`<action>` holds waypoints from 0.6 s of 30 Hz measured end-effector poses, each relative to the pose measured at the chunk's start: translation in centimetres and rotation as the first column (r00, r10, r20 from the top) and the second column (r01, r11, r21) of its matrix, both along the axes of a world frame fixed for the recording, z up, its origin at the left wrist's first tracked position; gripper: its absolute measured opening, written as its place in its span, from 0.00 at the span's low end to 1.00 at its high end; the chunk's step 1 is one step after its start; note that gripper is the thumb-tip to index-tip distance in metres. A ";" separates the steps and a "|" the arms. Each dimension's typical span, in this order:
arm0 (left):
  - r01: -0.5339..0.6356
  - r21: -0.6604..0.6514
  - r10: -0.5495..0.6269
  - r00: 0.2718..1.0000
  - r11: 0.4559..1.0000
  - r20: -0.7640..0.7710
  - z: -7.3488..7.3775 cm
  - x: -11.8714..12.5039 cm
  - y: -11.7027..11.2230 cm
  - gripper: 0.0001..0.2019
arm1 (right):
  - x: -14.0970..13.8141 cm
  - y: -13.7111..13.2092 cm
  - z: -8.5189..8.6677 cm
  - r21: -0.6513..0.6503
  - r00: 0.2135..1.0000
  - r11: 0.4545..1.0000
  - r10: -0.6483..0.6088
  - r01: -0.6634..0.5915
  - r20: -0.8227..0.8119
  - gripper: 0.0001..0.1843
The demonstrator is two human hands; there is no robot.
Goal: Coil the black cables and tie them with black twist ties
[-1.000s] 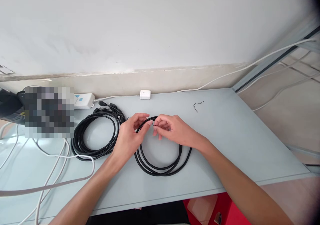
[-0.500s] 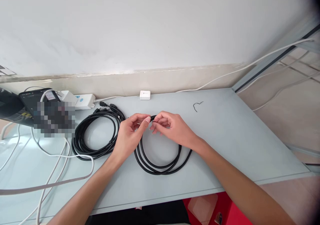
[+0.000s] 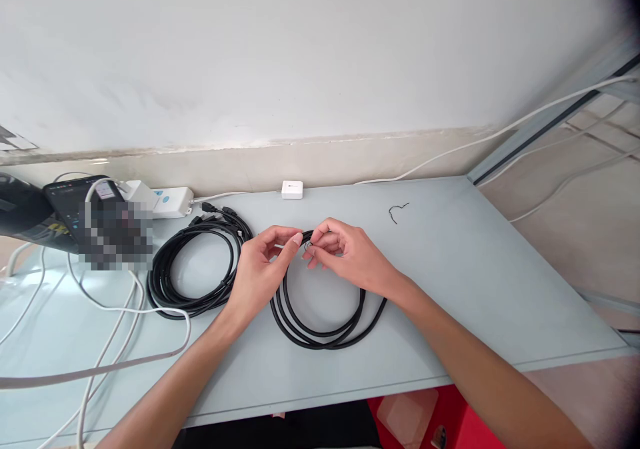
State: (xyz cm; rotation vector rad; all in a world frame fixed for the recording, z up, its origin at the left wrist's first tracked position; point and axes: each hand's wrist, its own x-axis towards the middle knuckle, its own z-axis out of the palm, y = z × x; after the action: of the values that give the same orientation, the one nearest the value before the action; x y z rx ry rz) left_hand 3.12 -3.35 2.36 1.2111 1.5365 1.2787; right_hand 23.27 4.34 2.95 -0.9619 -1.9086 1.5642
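Left hand (image 3: 263,259) gripping the far side of a black cable coil (image 3: 327,346) mid-table, right hand (image 3: 350,256) pinching a thin black tie (image 3: 308,244).
Compared with a second ago, left hand's basically parked, right one's nudged up a bit, and the tie now bends into a little loop between them. Far left, the phone (image 3: 67,199) is half pixelated; the hands block bits of the coil, and I can't make out how the tie goes round it. Also: white cords (image 3: 188,332) sprawled near left, bundle of black cables (image 3: 163,272) beside the left hand, white adapter (image 3: 293,190) at the far edge, loose tie (image 3: 394,213) far right of the hands.
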 end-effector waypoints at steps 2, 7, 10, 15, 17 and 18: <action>0.000 -0.009 0.000 1.000 1.000 0.007 0.2 0.0 0.0 0.20 | -0.1 0.0 0.0 0.000 1.000 1.000 -0.017 0.017 0.001 0.10; 0.012 -0.061 -0.004 0.990 0.998 0.138 0.4 0.0 0.2 0.23 | -0.2 0.0 -0.2 0.011 0.999 0.999 -0.050 0.051 -0.016 0.14; 0.042 -0.116 -0.013 0.971 0.992 0.240 0.3 -0.2 0.3 0.23 | -0.2 -0.1 -0.1 0.019 0.999 0.999 -0.041 0.041 -0.027 0.14; 0.152 -0.162 -0.111 0.965 0.975 0.239 0.1 -0.6 0.4 0.25 | -0.1 -0.1 0.1 0.032 1.000 0.999 -0.024 0.024 -0.013 0.12; 0.169 -0.158 -0.128 0.962 0.973 0.240 0.1 -0.6 0.4 0.23 | -0.1 0.0 0.1 0.017 1.000 1.000 -0.025 0.025 -0.010 0.12; 0.172 -0.158 -0.128 0.958 0.972 0.257 0.2 -0.6 0.5 0.22 | -0.2 0.0 0.1 0.008 1.000 1.000 -0.028 0.028 -0.013 0.12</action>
State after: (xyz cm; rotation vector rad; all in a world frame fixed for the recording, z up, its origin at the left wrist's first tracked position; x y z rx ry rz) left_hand 2.51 -2.89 2.56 0.9951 1.3223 1.1188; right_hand 23.12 4.30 3.06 -0.9682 -1.8839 1.5417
